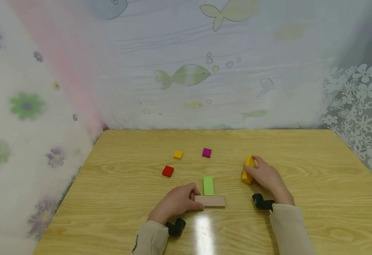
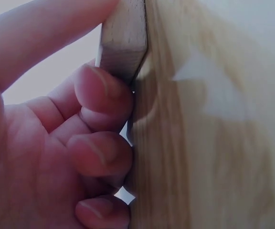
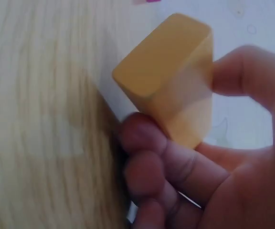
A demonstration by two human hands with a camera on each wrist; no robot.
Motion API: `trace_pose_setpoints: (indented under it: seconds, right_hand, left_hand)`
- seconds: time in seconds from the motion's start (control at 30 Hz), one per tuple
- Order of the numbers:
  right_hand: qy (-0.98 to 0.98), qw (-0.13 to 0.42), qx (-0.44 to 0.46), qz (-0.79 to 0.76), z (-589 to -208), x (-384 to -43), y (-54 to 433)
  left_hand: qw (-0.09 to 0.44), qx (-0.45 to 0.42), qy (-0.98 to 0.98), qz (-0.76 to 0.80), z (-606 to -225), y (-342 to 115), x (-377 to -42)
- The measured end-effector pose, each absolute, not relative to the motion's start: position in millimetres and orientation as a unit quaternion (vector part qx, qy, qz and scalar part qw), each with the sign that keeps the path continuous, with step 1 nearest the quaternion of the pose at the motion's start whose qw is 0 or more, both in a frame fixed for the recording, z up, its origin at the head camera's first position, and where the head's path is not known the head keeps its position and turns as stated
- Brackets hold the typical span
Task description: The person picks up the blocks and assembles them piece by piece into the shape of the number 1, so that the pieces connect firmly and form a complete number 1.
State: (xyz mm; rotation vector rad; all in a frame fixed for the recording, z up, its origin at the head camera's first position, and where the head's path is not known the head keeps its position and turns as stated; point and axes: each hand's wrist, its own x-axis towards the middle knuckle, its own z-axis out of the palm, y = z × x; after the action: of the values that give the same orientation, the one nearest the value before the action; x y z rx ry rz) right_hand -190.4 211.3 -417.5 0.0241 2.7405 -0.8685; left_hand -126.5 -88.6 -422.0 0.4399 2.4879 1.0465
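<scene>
My left hand [image 1: 177, 200] grips the left end of a plain wooden block [image 1: 212, 201] between thumb and fingers, low at the tabletop. In the left wrist view the end of this wooden block [image 2: 124, 33] shows above the curled fingertips. A light green block [image 1: 208, 186] lies just beyond it, its near end right at the wooden block's far edge. Further right, my right hand [image 1: 265, 175] holds a yellow block [image 1: 248, 170] between thumb and fingers. Seen from the right wrist, the yellow block [image 3: 175, 67] is tilted, with the fingertips close beside the table.
A red block [image 1: 168, 171], a small yellow-orange block [image 1: 177, 154] and a magenta block [image 1: 206, 152] lie farther back on the wood-grain table [image 1: 125, 212]. Behind the table hangs a curtain [image 1: 236, 95] with fish drawings. Flowered fabric [image 1: 26, 134] borders the left side.
</scene>
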Motion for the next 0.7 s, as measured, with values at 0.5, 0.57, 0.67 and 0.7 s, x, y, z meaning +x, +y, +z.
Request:
trace_pose_setpoints:
  seconds: [0.5, 0.57, 0.67, 0.7]
  right_hand:
    - [0.908, 0.116, 0.009, -0.401, -415.2, -190.9, 188.6]
    - [0.908, 0.116, 0.013, -0.403, -415.6, -191.5, 187.2]
    - [0.905, 0.120, 0.018, -0.408, -417.6, -192.9, 186.2]
    - [0.903, 0.120, 0.024, -0.411, -418.6, -193.4, 186.3]
  left_hand:
    - [0.212, 0.156, 0.886, 0.382, -422.1, -88.6, -127.4]
    - [0.211, 0.158, 0.886, 0.382, -422.5, -88.5, -127.3]
    - [0.209, 0.161, 0.886, 0.381, -422.3, -88.9, -126.6]
    - [0.210, 0.162, 0.886, 0.381, -422.3, -89.0, -126.6]
